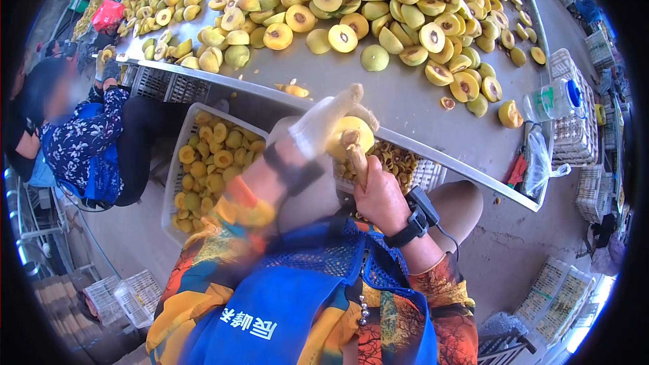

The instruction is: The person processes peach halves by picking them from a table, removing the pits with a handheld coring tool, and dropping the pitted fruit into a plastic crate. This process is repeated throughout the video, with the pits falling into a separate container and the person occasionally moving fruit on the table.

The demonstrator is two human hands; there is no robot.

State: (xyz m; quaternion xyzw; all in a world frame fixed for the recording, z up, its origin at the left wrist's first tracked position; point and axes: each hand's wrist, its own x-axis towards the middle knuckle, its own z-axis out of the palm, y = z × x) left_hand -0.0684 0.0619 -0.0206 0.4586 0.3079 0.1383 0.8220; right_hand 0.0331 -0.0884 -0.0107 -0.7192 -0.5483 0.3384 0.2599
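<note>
My left hand [323, 119], in a pale glove, is closed around a yellow peach half [359, 130] just over the table's front edge. A bare right hand, my right hand [384, 197], grips the wooden handle of a pitting tool [359, 162]. The tool's upper end meets the cut side of the peach half; its working tip is hidden. Below my hands stands a white crate [433, 174] with brownish pits and scraps in it. Left of my legs, another white crate [172, 186] holds many hollowed peach halves [220, 155].
A metal table [284, 74] bears a large heap of halved peaches [399, 7], many with stones in. At its right corner are a plastic jug [551, 100] and a clear plastic bag [539, 165]. A co-worker [88, 132] sits at the left. Stacked crates [571, 128] stand at right.
</note>
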